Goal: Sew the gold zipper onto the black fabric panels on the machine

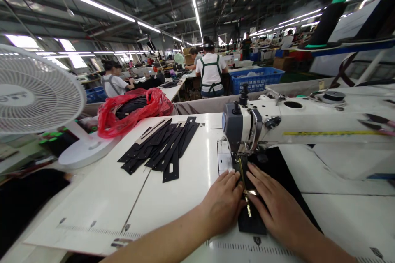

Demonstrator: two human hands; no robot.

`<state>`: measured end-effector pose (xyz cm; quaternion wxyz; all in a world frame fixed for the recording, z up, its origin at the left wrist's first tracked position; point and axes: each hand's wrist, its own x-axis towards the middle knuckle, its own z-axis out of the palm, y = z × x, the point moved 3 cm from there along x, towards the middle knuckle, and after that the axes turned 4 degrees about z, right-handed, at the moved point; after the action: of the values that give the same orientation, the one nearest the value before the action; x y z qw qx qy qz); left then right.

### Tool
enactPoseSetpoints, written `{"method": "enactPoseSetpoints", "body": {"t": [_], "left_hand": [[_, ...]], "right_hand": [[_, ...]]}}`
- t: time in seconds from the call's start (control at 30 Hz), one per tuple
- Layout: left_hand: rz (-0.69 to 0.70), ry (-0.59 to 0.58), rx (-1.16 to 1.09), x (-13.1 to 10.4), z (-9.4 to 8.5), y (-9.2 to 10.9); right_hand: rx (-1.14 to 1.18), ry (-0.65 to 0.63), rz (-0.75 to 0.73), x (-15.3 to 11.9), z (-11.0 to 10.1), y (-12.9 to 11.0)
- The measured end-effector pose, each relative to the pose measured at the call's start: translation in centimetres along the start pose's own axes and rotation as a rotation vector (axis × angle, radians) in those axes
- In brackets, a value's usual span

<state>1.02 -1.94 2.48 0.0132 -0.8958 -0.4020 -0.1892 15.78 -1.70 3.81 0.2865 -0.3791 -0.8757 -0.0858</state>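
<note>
A zipper (pixel 249 208) with gold teeth lies lengthwise on a black fabric piece (pixel 252 226), its far end under the presser foot of a white sewing machine (pixel 324 125). On its left side my left hand (pixel 224 199) is closed, with fingertips and thumb at the zipper edge. My right hand (pixel 276 201) lies flat on the other side, fingers stretched towards the needle, thumb close to the shiny zipper slider (pixel 252 192). A larger black panel (pixel 296 191) extends beneath and beyond my right hand. The fingers partly hide the zipper's middle.
Left of the machine lies a pile of black slotted strips (pixel 166 144). Behind it sits a red plastic bag (pixel 123 109) with dark material. A white fan (pixel 40 90) stands at the left. Scissors (pixel 375 124) rest by the machine arm. Co-workers and a blue basket (pixel 257 79) are beyond.
</note>
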Motion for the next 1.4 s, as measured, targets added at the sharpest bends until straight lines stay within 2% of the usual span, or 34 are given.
{"method": "enactPoseSetpoints", "body": {"t": [0.1, 0.2, 0.33, 0.57, 0.7, 0.9, 1.07, 1.17, 1.4], "left_hand": [[-0.015, -0.027, -0.027, 0.0, -0.4, 0.1], [-0.016, -0.041, -0.048, 0.1, -0.6, 0.0], [-0.012, -0.030, -0.079, 0.4, -0.5, -0.6], [0.021, 0.104, -0.183, 0.7, -0.5, -1.7], [0.030, 0.129, -0.213, 0.9, -0.5, -2.3], [0.062, 0.136, -0.219, 1.6, -0.4, -3.1], [0.040, 0.119, -0.244, 2.4, -0.3, -3.7], [0.015, 0.114, -0.280, 2.9, -0.3, -4.1], [-0.033, 0.103, -0.312, 3.2, 0.3, -4.9]], "right_hand": [[-0.078, -0.084, -0.043, -0.2, 2.0, 1.0], [-0.099, -0.117, -0.048, -0.5, 2.8, 1.1], [-0.124, -0.108, -0.063, -0.2, 2.6, 1.0], [-0.133, -0.096, -0.082, 0.6, 3.1, 1.9], [-0.151, -0.080, -0.100, 1.4, 3.5, 2.4], [-0.089, -0.064, -0.058, 2.4, 3.9, 3.1], [0.044, -0.123, 0.047, 3.4, 4.0, 3.7], [0.047, -0.148, 0.066, 4.0, 4.0, 3.8], [0.002, -0.038, 0.054, 4.8, 4.0, 4.2]]}}
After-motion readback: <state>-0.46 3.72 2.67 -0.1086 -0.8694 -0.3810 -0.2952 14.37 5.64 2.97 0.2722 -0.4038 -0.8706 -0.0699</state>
